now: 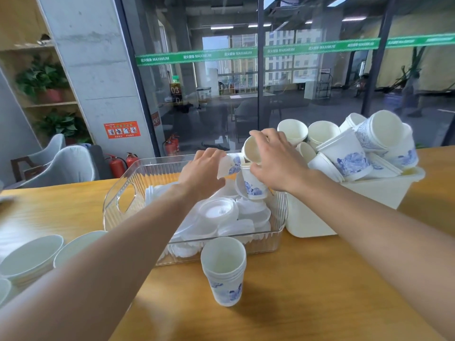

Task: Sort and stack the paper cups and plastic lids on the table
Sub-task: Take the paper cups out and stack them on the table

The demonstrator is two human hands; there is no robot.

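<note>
both hands work above the far end of the clear tray [118,200] of plastic lids [216,212]. the left hand [200,172] curls its fingers round a tilted paper cup [230,164], seemingly to slide it onto others. the right hand [275,158] curls over two cups [253,183], one upright, one tipped; how its fingertips sit is hidden. nearer than the hands, a nested cup stack [224,269] waits on the desk [307,279]. right of the right hand, unsorted cups fill a white bin [310,222]. bowls [32,257] at the near left are cut off.
</note>
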